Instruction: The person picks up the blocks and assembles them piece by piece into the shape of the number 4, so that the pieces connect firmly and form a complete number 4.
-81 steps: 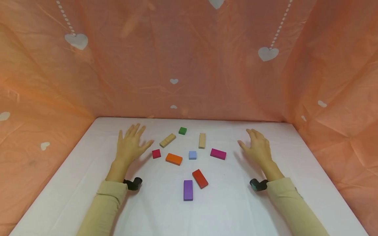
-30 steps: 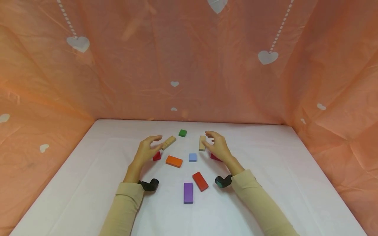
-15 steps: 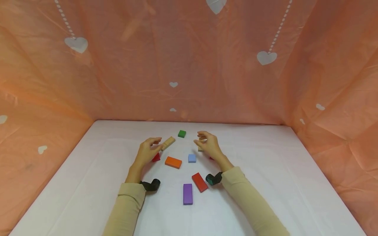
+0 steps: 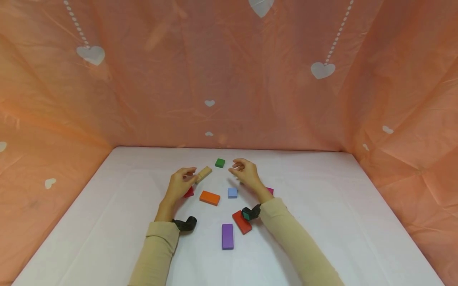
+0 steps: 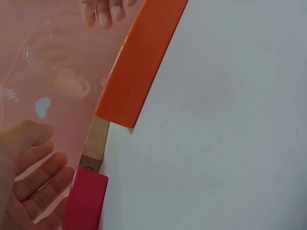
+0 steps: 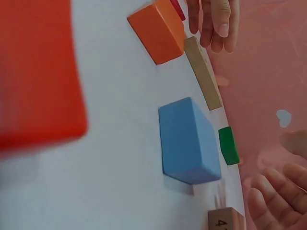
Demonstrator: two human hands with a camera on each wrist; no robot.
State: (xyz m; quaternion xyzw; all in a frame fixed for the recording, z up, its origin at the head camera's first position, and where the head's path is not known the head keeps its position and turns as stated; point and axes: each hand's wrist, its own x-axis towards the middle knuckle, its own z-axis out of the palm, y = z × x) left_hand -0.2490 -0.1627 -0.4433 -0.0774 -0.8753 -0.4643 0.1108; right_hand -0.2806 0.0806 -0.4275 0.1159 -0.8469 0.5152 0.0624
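Observation:
My left hand [image 4: 180,183] hovers with loosely bent fingers over the crimson block [image 4: 189,192], its fingertips near one plain wooden block [image 4: 204,173]. Nothing sits between its thumb and fingers [image 5: 41,177]. Across from it, my right hand [image 4: 247,174] has thumb and fingers apart and holds nothing. Just left of its fingertips lies the green block [image 4: 220,163]. Below that hand is the light blue block [image 4: 232,193]. A second wooden block, mostly hidden behind the right hand in the head view, shows a printed 4 in the right wrist view [image 6: 225,219].
Between the forearms lie an orange block [image 4: 210,198], a red block [image 4: 242,222] partly under the right wrist camera [image 4: 251,212], and a purple block [image 4: 227,236]. A magenta block [image 4: 270,191] peeks out beside the right wrist. Orange cloth [image 4: 229,79] walls the white table [image 4: 304,178].
Both hands have come inward from the table's sides. Lately the right hand has slid further left toward the green block, while the left stays almost still. The blocks lie where they were.

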